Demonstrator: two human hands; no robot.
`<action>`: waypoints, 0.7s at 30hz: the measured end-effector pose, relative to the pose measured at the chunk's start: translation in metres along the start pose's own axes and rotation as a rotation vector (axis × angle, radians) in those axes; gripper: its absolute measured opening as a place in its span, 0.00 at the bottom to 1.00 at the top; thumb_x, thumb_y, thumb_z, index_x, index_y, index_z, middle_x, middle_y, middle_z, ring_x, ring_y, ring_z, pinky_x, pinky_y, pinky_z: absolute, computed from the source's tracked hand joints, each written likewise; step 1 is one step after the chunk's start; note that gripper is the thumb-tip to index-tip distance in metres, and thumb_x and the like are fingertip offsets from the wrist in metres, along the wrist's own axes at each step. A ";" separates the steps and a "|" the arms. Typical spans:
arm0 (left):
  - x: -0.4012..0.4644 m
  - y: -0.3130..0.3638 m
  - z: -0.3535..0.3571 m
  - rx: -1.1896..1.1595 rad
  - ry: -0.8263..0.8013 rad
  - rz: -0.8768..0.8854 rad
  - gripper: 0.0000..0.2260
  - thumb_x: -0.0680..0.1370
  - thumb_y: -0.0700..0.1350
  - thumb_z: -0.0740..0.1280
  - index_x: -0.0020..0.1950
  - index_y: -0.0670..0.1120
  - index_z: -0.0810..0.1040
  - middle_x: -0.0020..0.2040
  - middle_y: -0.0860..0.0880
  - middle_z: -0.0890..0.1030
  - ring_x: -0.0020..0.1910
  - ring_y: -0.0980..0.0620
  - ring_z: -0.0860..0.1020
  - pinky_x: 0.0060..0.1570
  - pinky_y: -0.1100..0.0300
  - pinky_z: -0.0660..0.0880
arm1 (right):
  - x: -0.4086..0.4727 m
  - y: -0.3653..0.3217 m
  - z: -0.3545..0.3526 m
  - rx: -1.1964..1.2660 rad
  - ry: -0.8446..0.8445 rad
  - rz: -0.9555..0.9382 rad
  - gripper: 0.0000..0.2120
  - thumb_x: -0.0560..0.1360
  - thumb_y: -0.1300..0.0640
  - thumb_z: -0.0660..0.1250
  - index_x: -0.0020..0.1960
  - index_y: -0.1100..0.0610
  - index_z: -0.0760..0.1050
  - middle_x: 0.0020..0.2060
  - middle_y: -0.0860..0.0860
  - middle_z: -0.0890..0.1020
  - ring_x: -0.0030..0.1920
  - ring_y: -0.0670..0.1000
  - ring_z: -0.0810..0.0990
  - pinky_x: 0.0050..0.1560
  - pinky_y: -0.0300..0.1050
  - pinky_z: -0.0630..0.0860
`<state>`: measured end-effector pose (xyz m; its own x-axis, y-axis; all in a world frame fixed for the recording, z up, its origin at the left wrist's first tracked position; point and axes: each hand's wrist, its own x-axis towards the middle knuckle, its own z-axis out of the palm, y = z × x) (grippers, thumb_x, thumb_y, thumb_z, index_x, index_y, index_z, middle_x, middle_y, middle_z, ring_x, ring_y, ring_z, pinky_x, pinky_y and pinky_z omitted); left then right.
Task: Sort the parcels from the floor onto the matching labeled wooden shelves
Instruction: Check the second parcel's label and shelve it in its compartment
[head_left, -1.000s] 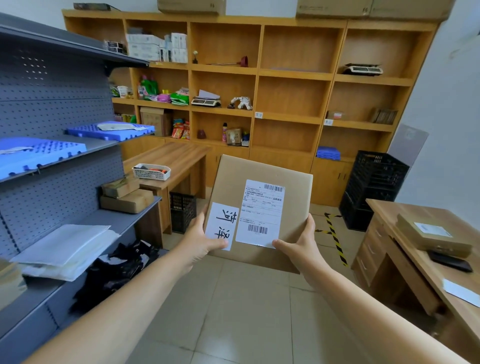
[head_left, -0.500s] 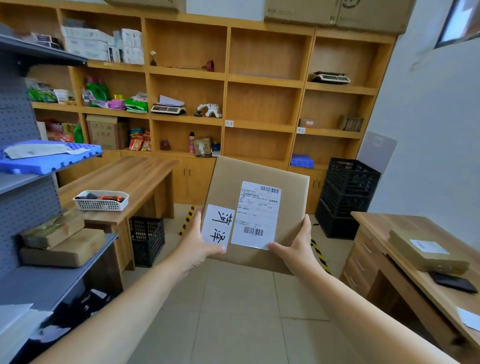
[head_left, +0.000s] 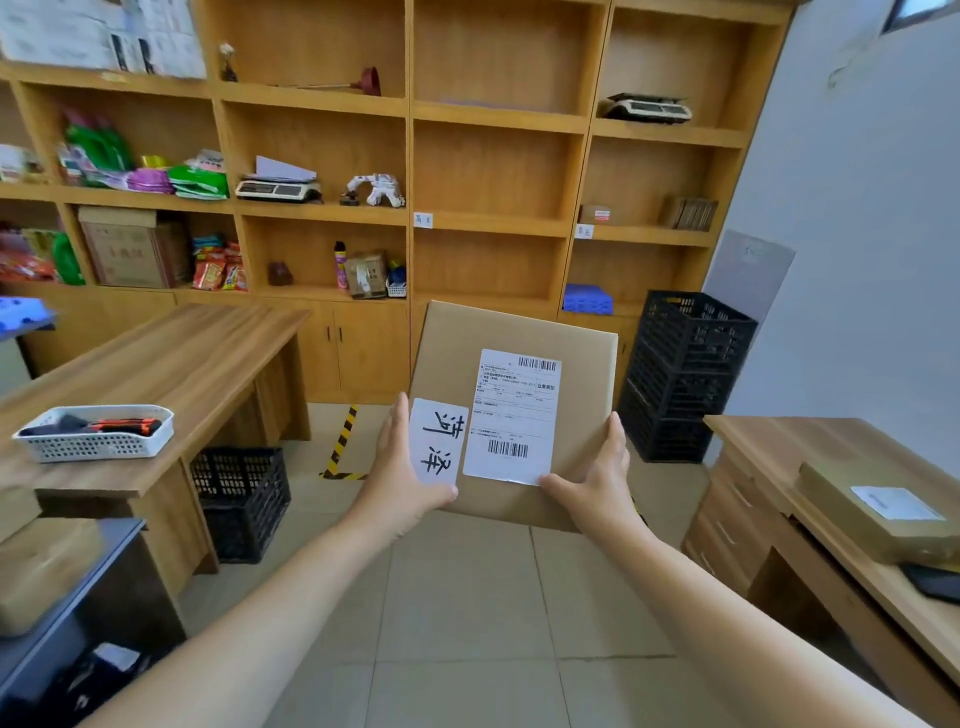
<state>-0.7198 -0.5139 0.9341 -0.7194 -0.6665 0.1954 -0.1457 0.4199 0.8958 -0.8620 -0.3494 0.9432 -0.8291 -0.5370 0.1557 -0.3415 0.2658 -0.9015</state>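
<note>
You hold the cardboard parcel (head_left: 511, 415) out in front of you with both hands, above the tiled floor (head_left: 467, 623) and facing the wooden shelves (head_left: 498, 223). Your left hand (head_left: 402, 486) grips its lower left corner, thumb lying across the face and fingers hidden behind. Your right hand (head_left: 597, 486) grips the lower right corner the same way, thumb on the front just under the shipping label (head_left: 514, 415). Both grips are closed on the parcel.

The shipping label is white, with a barcode at its top right and another near its bottom; its small print is too fine to read. To its left sits a white handwritten tag (head_left: 437, 448) with two large black characters, turned sideways to you, and your left thumb touches its lower edge.

On the shelves, a small white shelf tag (head_left: 423, 220) is stuck to the front edge of a middle board, and a second small tag (head_left: 585, 231) sits on the board edge one bay to the right; the writing on both is too small to make out.

On the bench (head_left: 841, 467) at your right lies another labelled parcel (head_left: 878, 512), near its far edge. On the left bench (head_left: 171, 364) a white basket (head_left: 96, 434) stands at the near edge.
</note>
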 end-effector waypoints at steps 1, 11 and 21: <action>0.018 0.000 0.006 0.048 0.004 0.026 0.54 0.65 0.38 0.75 0.75 0.54 0.39 0.76 0.53 0.51 0.64 0.61 0.58 0.55 0.64 0.65 | 0.019 0.003 0.000 -0.001 -0.002 -0.002 0.53 0.67 0.57 0.74 0.76 0.48 0.37 0.73 0.51 0.54 0.69 0.51 0.61 0.63 0.46 0.64; 0.201 0.001 0.053 0.207 -0.021 0.071 0.53 0.67 0.40 0.75 0.74 0.57 0.37 0.76 0.55 0.36 0.63 0.67 0.49 0.48 0.77 0.61 | 0.225 0.015 -0.010 -0.004 -0.054 -0.010 0.53 0.68 0.58 0.74 0.76 0.48 0.38 0.74 0.50 0.55 0.70 0.51 0.60 0.68 0.52 0.64; 0.359 -0.063 0.048 0.240 -0.007 0.030 0.52 0.66 0.42 0.75 0.75 0.54 0.40 0.77 0.54 0.38 0.76 0.53 0.47 0.62 0.63 0.65 | 0.378 0.027 0.058 -0.008 -0.118 0.010 0.51 0.69 0.59 0.73 0.76 0.49 0.38 0.75 0.48 0.54 0.73 0.52 0.58 0.69 0.52 0.63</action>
<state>-1.0012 -0.7502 0.9291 -0.7307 -0.6473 0.2169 -0.2808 0.5745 0.7688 -1.1590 -0.5923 0.9546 -0.7749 -0.6246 0.0973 -0.3371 0.2781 -0.8994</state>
